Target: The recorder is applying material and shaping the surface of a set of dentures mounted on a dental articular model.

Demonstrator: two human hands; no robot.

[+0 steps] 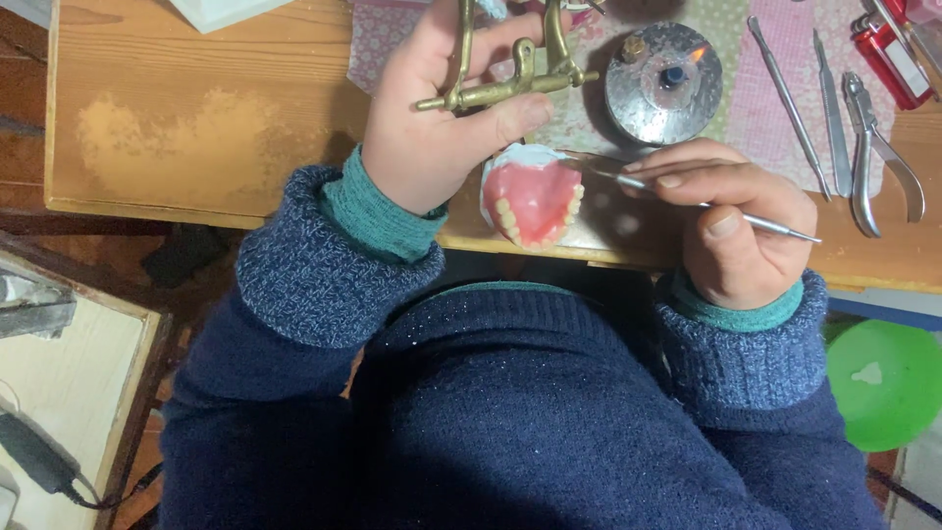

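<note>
1. Denture model (531, 199), pink wax gums with a row of small teeth on a white plaster base, sits just beneath my left thumb, between my two hands.
2. I judge the wax soft and easily marred, the plaster brittle; the brass articulator frame (505, 86) is the stiff, safe place to grip.
3. My left hand (439, 118) is curled round that frame, thumb pressed along its lower bar, wrist bent back toward me.
4. My right hand (731, 221) pinches a thin metal carving tool (677, 196) pen-style, tip touching the model's side.
</note>
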